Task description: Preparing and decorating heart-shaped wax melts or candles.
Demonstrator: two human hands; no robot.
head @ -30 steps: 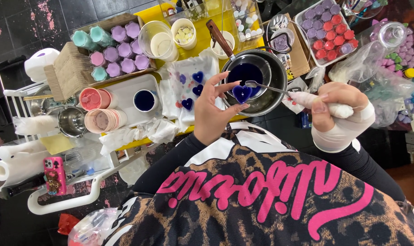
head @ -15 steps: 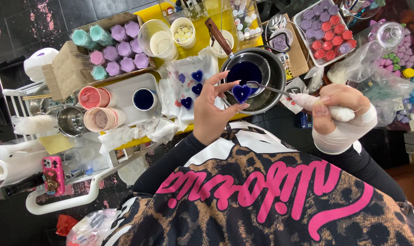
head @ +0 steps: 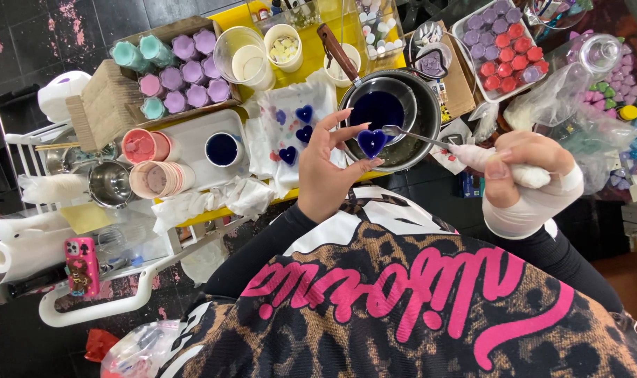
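Fingertips of left hand (head: 323, 183) pinching small blue heart-shaped mould (head: 371, 142) by its rim over steel pot (head: 420, 136) at yellow table's (head: 311, 52) near edge, right hand (head: 518, 171) gripping cloth-wrapped spoon (head: 430, 140); mould probably light, slippery, spill-prone.

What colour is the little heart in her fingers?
The heart is dark blue, seen in the head view.

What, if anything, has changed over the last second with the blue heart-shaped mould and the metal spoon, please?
Very little. The left hand still pinches the blue heart-shaped mould over the round metal pot of dark blue liquid. The right hand keeps its grip on the metal spoon's cloth-wrapped handle, drifting only slightly right, spoon tip still at the mould's upper edge. Nothing was picked up or released.
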